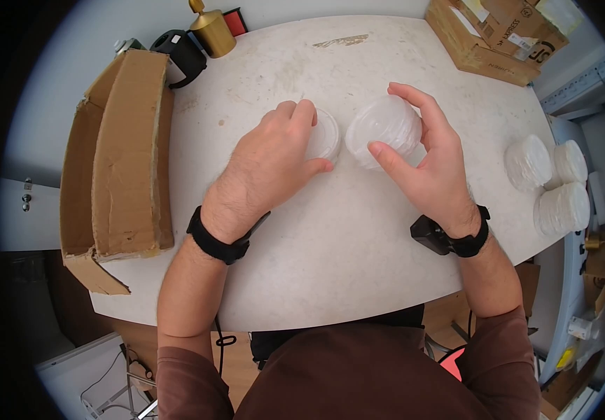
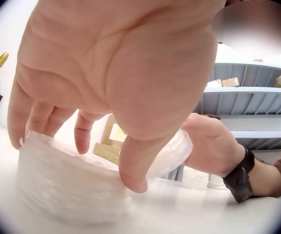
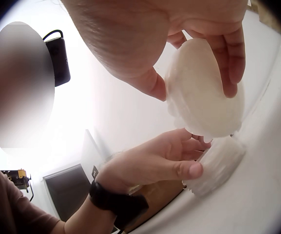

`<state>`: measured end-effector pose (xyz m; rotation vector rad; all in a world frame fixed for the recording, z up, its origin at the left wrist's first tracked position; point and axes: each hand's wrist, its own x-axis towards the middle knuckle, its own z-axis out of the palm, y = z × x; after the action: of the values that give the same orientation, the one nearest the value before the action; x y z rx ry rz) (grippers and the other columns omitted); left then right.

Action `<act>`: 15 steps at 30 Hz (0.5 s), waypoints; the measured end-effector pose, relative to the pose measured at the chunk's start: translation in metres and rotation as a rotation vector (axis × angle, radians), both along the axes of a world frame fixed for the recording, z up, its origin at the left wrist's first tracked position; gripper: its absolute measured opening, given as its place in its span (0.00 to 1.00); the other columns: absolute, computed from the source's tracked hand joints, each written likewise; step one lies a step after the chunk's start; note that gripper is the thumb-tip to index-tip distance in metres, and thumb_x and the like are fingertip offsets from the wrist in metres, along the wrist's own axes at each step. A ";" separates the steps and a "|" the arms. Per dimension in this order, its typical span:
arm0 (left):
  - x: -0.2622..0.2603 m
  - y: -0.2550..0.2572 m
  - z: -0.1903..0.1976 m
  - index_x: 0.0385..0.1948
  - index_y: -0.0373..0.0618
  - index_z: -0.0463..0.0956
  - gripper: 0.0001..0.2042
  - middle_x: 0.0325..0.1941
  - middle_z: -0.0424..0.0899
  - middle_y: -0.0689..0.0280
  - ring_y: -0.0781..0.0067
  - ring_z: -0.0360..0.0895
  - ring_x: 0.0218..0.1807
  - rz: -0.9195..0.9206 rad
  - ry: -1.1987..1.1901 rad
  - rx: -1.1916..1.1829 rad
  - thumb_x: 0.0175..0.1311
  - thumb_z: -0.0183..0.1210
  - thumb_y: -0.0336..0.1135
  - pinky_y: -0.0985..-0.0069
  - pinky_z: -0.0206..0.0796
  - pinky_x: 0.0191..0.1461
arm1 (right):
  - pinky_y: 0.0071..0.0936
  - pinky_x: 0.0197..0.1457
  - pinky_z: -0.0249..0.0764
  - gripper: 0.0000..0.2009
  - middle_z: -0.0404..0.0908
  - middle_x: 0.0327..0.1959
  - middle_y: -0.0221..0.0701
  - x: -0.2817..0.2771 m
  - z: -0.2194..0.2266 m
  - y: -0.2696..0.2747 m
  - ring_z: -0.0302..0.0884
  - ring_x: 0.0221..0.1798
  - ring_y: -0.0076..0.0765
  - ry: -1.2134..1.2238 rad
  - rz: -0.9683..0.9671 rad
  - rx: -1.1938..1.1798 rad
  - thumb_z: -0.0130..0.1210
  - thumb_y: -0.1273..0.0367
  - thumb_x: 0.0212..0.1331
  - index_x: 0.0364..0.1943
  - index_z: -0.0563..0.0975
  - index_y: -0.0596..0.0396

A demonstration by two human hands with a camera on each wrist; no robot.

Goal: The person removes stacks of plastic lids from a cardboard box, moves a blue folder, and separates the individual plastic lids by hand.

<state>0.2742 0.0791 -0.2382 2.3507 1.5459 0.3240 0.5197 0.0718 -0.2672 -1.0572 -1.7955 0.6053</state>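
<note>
Two round, whitish translucent containers are at the middle of the white table. My left hand (image 1: 271, 157) is over the left container (image 1: 325, 136), fingers bent down around its rim; in the left wrist view that container (image 2: 72, 180) stands on the table under the palm. The right container (image 1: 385, 131) is pinched between thumb and fingers of my right hand (image 1: 432, 157), tilted. In the right wrist view this container (image 3: 203, 92) hangs from the right hand (image 3: 179, 34), above the left container (image 3: 218, 168). Whether the two containers touch is unclear.
Several similar containers (image 1: 561, 208) stand at the table's right edge. An open cardboard box (image 1: 127, 154) lies along the left side, with a black object (image 1: 180, 57) and a gold bottle (image 1: 213, 33) behind it. More cardboard boxes (image 1: 488, 42) sit at the back right.
</note>
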 end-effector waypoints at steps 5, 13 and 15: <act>-0.001 0.002 -0.004 0.56 0.39 0.70 0.28 0.61 0.81 0.47 0.42 0.83 0.53 -0.010 -0.004 0.019 0.63 0.77 0.38 0.56 0.78 0.55 | 0.42 0.70 0.77 0.35 0.82 0.65 0.48 0.000 0.001 -0.001 0.82 0.67 0.52 0.020 0.007 -0.016 0.74 0.68 0.58 0.70 0.73 0.64; 0.002 -0.004 -0.023 0.58 0.48 0.71 0.23 0.76 0.64 0.24 0.20 0.64 0.78 -0.055 0.062 0.115 0.68 0.73 0.39 0.50 0.72 0.75 | 0.35 0.73 0.77 0.35 0.76 0.72 0.41 0.002 0.005 -0.002 0.79 0.71 0.36 -0.066 0.023 -0.063 0.71 0.76 0.63 0.74 0.69 0.63; 0.000 -0.003 -0.013 0.58 0.47 0.70 0.24 0.78 0.62 0.24 0.21 0.59 0.81 -0.048 0.109 0.060 0.67 0.74 0.40 0.45 0.67 0.78 | 0.35 0.73 0.77 0.35 0.76 0.73 0.41 0.001 0.005 -0.002 0.78 0.71 0.37 -0.060 0.037 -0.058 0.71 0.76 0.63 0.75 0.69 0.63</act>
<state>0.2745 0.0758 -0.2516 2.4852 1.5447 0.2382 0.5212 0.0696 -0.2621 -1.0933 -1.8630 0.6585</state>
